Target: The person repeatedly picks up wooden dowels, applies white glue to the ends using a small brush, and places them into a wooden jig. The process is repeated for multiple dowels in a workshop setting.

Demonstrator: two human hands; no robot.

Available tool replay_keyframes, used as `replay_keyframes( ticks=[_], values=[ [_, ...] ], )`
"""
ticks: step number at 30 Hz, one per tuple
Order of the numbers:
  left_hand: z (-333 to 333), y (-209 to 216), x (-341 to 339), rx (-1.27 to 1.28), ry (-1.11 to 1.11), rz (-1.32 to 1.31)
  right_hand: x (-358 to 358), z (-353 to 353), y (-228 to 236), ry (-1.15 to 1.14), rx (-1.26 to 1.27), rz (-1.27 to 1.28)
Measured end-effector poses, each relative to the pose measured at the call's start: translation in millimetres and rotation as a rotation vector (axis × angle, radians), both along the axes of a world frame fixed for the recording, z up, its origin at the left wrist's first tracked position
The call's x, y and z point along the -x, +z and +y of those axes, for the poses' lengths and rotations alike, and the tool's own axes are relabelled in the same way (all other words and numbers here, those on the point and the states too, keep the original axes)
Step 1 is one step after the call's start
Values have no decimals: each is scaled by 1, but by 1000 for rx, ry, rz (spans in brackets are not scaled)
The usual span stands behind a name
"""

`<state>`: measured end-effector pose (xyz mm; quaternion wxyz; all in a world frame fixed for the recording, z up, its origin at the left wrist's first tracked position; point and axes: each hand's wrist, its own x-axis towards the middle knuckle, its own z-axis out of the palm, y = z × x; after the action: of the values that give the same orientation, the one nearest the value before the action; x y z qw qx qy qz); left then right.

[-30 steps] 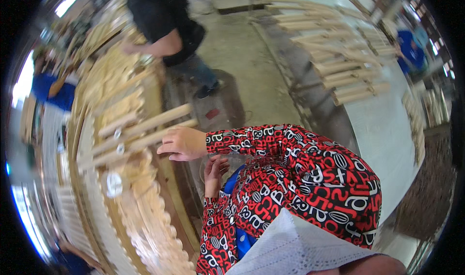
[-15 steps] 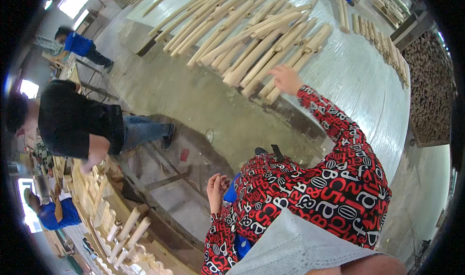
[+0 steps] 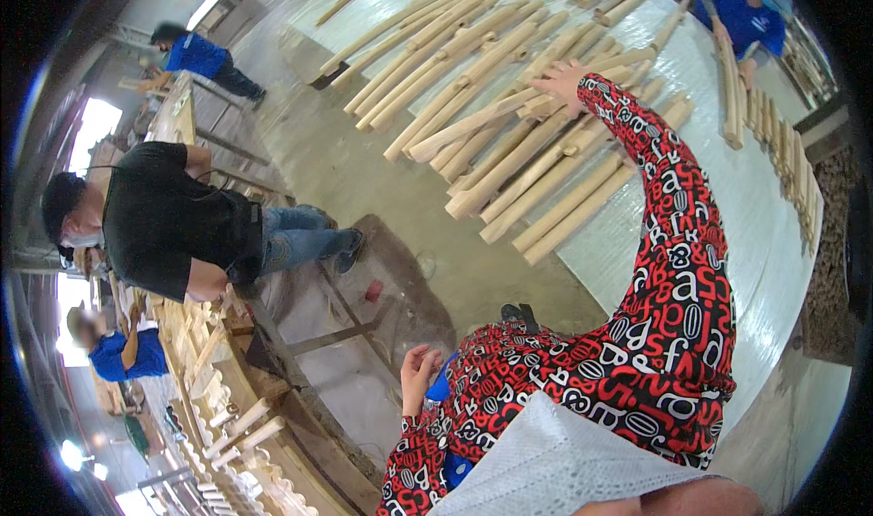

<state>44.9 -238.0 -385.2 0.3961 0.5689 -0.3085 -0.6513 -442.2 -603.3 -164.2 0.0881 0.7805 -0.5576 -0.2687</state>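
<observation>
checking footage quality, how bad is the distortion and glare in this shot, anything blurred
Head view: strong fisheye, the long wooden pieces and workbench bow toward the black rim; windows at upper left are blown out white; the right hand and left hand look sharp; figures at the far left edge are soft.

A person in a black shirt (image 3: 173, 220) bends over a workbench (image 3: 214, 370).

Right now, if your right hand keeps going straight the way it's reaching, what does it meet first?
The right hand is stretched out over the pile of turned wooden legs on the pale sheet. The legs just under and ahead of the fingertips come first; it may already touch one, though depth is unclear.
</observation>
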Motion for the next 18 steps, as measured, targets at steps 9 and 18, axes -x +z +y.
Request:
replay_keyframes(
  ticks=[9,18],
  values=[
    [17,-13,4,52,37,-74,-21,-26,-27,-57,-105,-53],
    [-2,2,12,28,-84,-198,-86,43,-23,200,68,-355]
  ],
)
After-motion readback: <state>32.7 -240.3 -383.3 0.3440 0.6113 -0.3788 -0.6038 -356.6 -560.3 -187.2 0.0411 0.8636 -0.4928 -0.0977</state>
